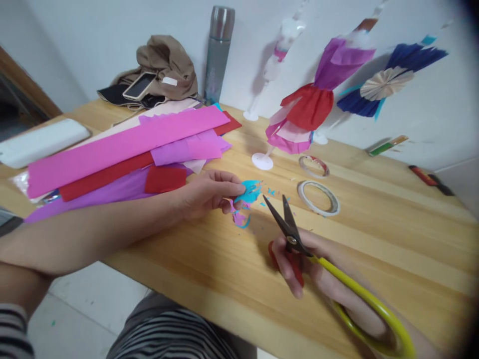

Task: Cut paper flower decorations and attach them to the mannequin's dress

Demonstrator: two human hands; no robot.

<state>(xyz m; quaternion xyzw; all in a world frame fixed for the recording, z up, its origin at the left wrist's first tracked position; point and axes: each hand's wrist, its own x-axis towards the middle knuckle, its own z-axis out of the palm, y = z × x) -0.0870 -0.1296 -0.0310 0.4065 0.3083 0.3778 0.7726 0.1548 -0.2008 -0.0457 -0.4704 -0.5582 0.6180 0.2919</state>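
Note:
Between the thumb and fingers of my left hand is a small piece of blue crepe paper, its right edge cut into strips. My right hand grips scissors with yellow and red handles, fingers through the loops. The dark blades are parted and point up and left, a short way right of the blue paper and apart from it. Pink and blue paper scraps lie on the wooden table just below my left hand.
Folded crepe paper in pink, red and purple is stacked left. Behind stand a flask, a phone on brown cloth, and paper-dressed stands. Tape rolls lie right of centre, a utility knife far right, a white case far left.

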